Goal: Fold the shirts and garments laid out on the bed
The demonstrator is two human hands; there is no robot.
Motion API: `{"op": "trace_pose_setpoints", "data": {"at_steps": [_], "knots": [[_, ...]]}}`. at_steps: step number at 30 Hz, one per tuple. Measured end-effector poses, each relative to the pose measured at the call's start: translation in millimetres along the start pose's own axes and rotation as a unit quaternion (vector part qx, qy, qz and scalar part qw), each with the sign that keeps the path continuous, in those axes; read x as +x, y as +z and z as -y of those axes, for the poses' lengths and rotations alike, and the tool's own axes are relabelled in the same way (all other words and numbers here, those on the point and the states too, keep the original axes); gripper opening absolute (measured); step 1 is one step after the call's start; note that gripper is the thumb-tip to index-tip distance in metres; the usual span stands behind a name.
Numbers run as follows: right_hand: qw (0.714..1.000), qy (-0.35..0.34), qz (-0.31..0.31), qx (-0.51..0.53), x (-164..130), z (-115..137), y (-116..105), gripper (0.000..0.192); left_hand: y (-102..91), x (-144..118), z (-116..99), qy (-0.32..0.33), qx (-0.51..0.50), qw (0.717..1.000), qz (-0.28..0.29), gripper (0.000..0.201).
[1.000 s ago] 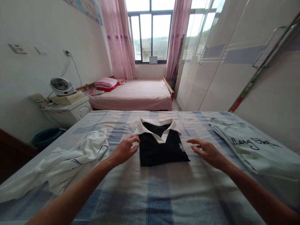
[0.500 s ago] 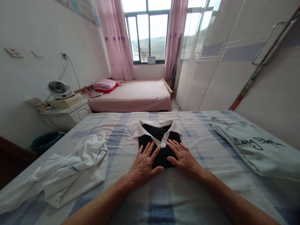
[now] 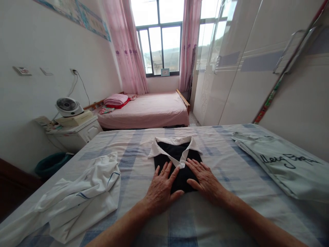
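A black shirt [image 3: 174, 178] with a white collar lies folded into a compact shape on the bed's plaid sheet [image 3: 138, 151], collar toward the far side. My left hand [image 3: 162, 183] rests flat on the shirt's left part, fingers spread. On its right part lies my right hand [image 3: 205, 178], also flat, with the thumb stretched inward. Both hands touch the cloth without gripping it, and they partly cover the shirt's lower edge. The collar's point shows between my fingertips.
To the left lies a rumpled white garment [image 3: 89, 192] with blue trim. A pale green garment [image 3: 288, 164] with black lettering lies at the right. Beyond stand a pink-covered bed [image 3: 154, 109], a nightstand [image 3: 77, 132] with a fan [image 3: 69, 106], and a white wardrobe [image 3: 239, 92].
The view has tilted up slightly, so everything sits a little lower in the picture. My hands stay flat on the folded shirt, almost unmoved.
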State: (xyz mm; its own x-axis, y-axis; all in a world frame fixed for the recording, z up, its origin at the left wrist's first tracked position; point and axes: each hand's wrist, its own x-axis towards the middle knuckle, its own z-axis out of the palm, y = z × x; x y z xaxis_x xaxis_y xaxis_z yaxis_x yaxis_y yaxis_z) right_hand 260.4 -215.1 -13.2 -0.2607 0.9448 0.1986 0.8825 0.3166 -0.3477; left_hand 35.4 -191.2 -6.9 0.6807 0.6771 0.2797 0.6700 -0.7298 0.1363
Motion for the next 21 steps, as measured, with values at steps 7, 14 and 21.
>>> {"op": "trace_pose_setpoints", "data": {"at_steps": [7,14,21], "knots": [[0.973,0.140,-0.115,0.142,53.2,-26.5,-50.3,0.045,-9.1,6.9,-17.3,0.134,-0.020,0.989,-0.053,0.063],[0.964,0.251,-0.058,0.063,155.9,-73.0,-63.0,0.037,-1.5,9.3,-13.1,0.167,-0.064,0.983,0.036,0.065],[0.949,0.268,-0.082,0.147,194.0,-82.7,-47.2,0.015,-1.5,9.7,-14.4,0.176,-0.075,0.981,0.039,0.055]]}}
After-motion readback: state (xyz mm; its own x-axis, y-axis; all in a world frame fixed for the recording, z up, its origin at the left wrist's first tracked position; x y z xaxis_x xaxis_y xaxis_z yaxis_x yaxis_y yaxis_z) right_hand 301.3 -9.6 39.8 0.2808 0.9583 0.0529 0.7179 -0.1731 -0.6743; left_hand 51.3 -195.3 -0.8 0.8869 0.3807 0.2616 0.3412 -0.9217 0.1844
